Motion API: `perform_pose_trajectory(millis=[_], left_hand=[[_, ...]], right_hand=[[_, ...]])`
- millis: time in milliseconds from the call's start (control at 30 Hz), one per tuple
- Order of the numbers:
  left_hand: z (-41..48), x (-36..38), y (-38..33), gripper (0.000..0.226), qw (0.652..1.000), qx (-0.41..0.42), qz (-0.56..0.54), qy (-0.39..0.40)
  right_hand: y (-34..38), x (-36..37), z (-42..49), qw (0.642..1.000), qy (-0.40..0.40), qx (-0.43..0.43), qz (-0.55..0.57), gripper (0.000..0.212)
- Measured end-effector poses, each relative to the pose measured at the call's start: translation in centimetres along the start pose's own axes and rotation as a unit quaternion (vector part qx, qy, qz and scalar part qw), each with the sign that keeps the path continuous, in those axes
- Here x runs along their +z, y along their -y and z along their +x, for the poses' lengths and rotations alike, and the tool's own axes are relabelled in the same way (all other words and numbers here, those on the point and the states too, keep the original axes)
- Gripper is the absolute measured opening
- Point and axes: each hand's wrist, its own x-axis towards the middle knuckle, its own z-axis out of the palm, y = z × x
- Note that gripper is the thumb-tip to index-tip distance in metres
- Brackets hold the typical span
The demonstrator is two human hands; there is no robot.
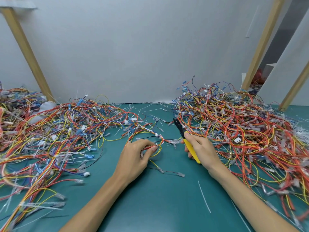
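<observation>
My left hand point(135, 156) rests on the green mat and pinches a small bundle of red, yellow and white wires point(159, 143) between thumb and fingers. The bundle loops up to a white connector point(156, 135). To its right, my right hand point(199, 148) grips yellow-handled cutters point(189, 143). Their black jaws point(178, 125) point up and to the left, a little apart from the bundle, and whether they are parted I cannot tell.
Large tangled heaps of coloured wire harnesses lie at the left point(50, 139) and at the right point(242, 134) of the green mat point(158, 198). Cut white cable ties point(204, 196) are scattered about. A grey wall and slanted wooden posts point(25, 47) stand behind.
</observation>
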Motion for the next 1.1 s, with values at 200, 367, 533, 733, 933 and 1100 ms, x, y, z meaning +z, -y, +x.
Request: perform_pose_trajectory(millis=[200,367,533,733,933,1100], left_hand=[[0.0,0.0,0.0,0.007,1.0,0.006,0.001,-0.001],[-0.1,-0.1,-0.1,0.007,1.0,0.006,0.003,0.001],[-0.1,-0.2,-0.3,0.006,1.0,0.007,-0.003,-0.005],[-0.1,-0.2,-0.5,0.009,0.999,0.001,-0.038,-0.01],[-0.4,-0.3,-0.8,0.01,0.992,-0.025,-0.124,0.002],[-0.4,-0.8,-1.8,0.021,0.984,-0.042,-0.17,0.003]], right_hand=[[-0.1,0.0,0.3,0.993,0.003,0.06,0.103,0.045],[-0.2,-0.1,0.5,0.988,-0.003,0.083,0.134,0.048],[-0.2,-0.2,0.5,0.988,-0.002,0.082,0.134,0.048],[0.8,0.7,-0.5,0.969,-0.07,-0.02,0.237,0.048],[1.2,1.2,-0.8,0.946,-0.028,0.008,0.322,0.056],[0.9,1.0,-0.4,0.903,-0.006,0.079,0.422,0.06]])
